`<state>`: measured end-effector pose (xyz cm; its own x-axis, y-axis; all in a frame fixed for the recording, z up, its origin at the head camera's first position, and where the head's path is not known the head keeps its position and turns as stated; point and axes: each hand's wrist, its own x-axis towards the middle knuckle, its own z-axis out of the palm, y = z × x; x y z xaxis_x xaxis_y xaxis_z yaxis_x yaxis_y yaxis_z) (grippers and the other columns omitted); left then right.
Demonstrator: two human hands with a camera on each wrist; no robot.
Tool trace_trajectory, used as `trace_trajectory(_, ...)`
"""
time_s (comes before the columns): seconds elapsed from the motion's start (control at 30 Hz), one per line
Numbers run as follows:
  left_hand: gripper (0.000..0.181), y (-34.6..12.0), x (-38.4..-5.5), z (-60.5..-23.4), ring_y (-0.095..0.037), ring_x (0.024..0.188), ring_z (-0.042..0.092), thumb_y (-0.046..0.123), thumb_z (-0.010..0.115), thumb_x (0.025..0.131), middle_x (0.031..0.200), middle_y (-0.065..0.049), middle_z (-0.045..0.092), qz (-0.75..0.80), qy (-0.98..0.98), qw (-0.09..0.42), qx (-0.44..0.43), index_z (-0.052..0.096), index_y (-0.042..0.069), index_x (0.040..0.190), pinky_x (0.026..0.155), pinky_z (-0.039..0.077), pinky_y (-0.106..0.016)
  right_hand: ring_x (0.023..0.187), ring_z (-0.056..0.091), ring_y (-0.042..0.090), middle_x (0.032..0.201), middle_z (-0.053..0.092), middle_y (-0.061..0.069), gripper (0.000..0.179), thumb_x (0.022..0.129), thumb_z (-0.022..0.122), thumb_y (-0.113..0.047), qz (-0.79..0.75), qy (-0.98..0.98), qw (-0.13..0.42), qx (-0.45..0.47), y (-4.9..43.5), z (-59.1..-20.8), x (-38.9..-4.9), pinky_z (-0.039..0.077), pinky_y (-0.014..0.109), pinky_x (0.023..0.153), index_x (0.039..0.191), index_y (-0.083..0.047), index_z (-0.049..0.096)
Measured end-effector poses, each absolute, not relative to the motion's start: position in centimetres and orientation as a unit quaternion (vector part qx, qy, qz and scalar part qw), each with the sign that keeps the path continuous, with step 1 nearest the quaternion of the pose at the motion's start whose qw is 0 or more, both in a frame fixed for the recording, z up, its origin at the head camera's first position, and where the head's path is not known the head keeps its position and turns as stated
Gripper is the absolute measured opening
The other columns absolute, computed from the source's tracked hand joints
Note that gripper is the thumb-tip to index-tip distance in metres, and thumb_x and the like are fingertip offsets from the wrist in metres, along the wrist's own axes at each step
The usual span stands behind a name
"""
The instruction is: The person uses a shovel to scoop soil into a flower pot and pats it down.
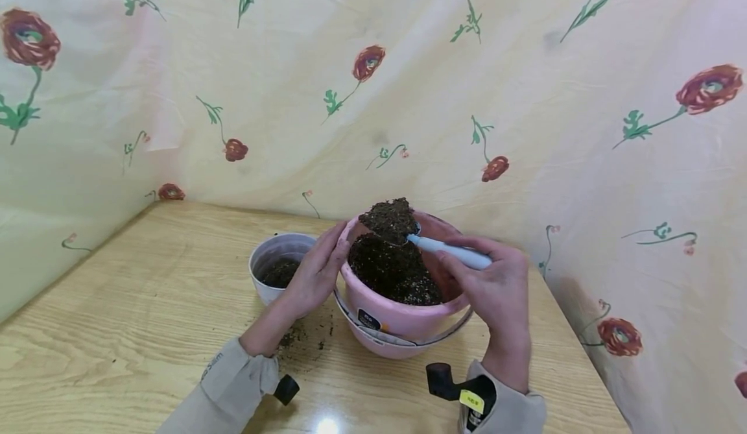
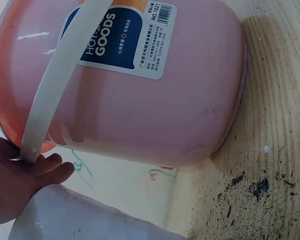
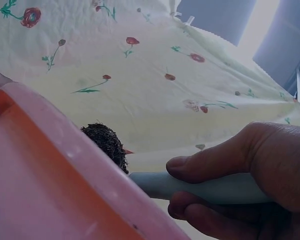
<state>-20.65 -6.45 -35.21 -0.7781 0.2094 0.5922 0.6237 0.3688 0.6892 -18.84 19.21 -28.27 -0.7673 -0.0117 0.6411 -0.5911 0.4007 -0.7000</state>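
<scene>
A pink bucket (image 1: 420,317) stands on the table with dark soil (image 1: 385,268) inside. At its left rim, my left hand (image 1: 318,272) grips the edge, and the fingers (image 2: 55,172) lie by the white carrying handle (image 2: 50,90) in the left wrist view. My right hand (image 1: 498,285) holds the pale blue handle of a small trowel (image 1: 449,250), thumb along the top. A heap of soil (image 1: 390,218) sits on the trowel's blade, over the bucket's opening, and covers most of the blade. The right wrist view shows this heap beyond the pink rim.
Left of the bucket stands a pale grey pot (image 1: 257,272) with some soil in its bottom. Soil crumbs (image 1: 292,337) lie scattered on the wooden table (image 1: 146,304) in front of the pot. A flowered cloth (image 1: 280,96) hangs behind and at both sides.
</scene>
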Motion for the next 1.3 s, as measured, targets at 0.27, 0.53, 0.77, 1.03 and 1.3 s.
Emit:
trace_trajectory(0.27,0.058,-7.0,-20.3,-35.2,-0.03,0.143,0.021,0.042,0.022,0.106,0.155,-0.013,0.027,-0.494,-0.833,0.177,-0.176,0.027,0.006,0.151,0.115,0.019,-0.049,0.068,0.061,0.013,0.085,0.073,0.012,0.017,0.075,0.083,-0.006,0.515,-0.789,0.275,0.192,18.5,-28.2,-18.9,0.049,0.018,0.059,0.09,-0.003,0.077)
trace_trajectory(0.53,0.06,-7.7,-20.3,-35.0,-0.035,0.141,0.025,0.041,0.021,0.106,0.154,-0.02,0.029,-0.482,-0.838,0.191,-0.169,0.029,0.001,0.15,0.114,0.022,-0.051,0.068,0.061,0.016,0.086,0.072,0.013,0.018,0.075,0.083,-0.008,0.523,-0.792,0.255,0.186,18.0,-28.1,-18.8,0.051,0.02,0.058,0.091,-0.003,0.077)
trace_trajectory(0.77,0.06,-8.3,-20.4,-34.6,-0.036,0.14,0.029,0.04,0.021,0.107,0.153,-0.02,0.03,-0.486,-0.833,0.197,-0.173,0.026,-0.001,0.15,0.112,0.025,-0.051,0.061,0.064,0.013,0.083,0.071,0.015,0.017,0.076,0.081,-0.004,0.531,-0.791,0.235,0.192,17.5,-28.0,-18.6,0.054,0.023,0.055,0.092,-0.001,0.076)
trace_trajectory(1.03,0.057,-9.2,-20.5,-34.2,-0.036,0.137,0.034,0.036,0.021,0.107,0.151,-0.021,0.03,-0.531,-0.809,0.178,-0.178,0.021,0.0,0.152,0.107,0.034,-0.052,0.055,0.066,0.015,0.092,0.071,0.015,0.018,0.076,0.079,0.001,0.55,-0.782,0.203,0.214,16.2,-28.0,-18.5,0.056,0.028,0.054,0.093,0.003,0.074)
trace_trajectory(1.3,0.058,-9.7,-20.6,-34.1,-0.037,0.129,0.042,0.037,0.019,0.107,0.15,-0.021,0.034,-0.511,-0.819,0.194,-0.176,0.021,0.0,0.151,0.103,0.037,-0.054,0.066,0.067,0.011,0.116,0.068,0.002,0.017,0.072,0.082,0.001,0.533,-0.766,0.245,0.263,15.1,-28.5,-18.6,0.054,0.024,0.055,0.087,0.001,0.075)
